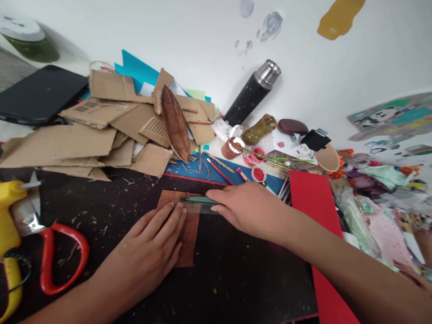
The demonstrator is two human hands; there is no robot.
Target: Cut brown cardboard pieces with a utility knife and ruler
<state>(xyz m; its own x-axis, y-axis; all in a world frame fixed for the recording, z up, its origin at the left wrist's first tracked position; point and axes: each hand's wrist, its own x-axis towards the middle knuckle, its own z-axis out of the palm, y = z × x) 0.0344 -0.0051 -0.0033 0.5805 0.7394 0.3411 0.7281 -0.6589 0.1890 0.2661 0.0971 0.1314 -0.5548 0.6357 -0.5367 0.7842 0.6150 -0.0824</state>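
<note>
A brown-painted rectangle of cardboard lies on the dark table in front of me. My left hand rests flat on it, fingers stretched out, pressing down a clear strip like a ruler laid across the piece. From the right, my right hand grips a slim green craft knife, its tip pointing left along the strip's upper edge, near the left fingertips. The fingers partly cover the strip and the tip. Behind them leans a brown boat-shaped piece against cardboard scraps.
Red-handled scissors and a yellow glue gun lie at the left. Behind are a black flask, an open brown paint jar and red paint pots. A red board lies under my right forearm.
</note>
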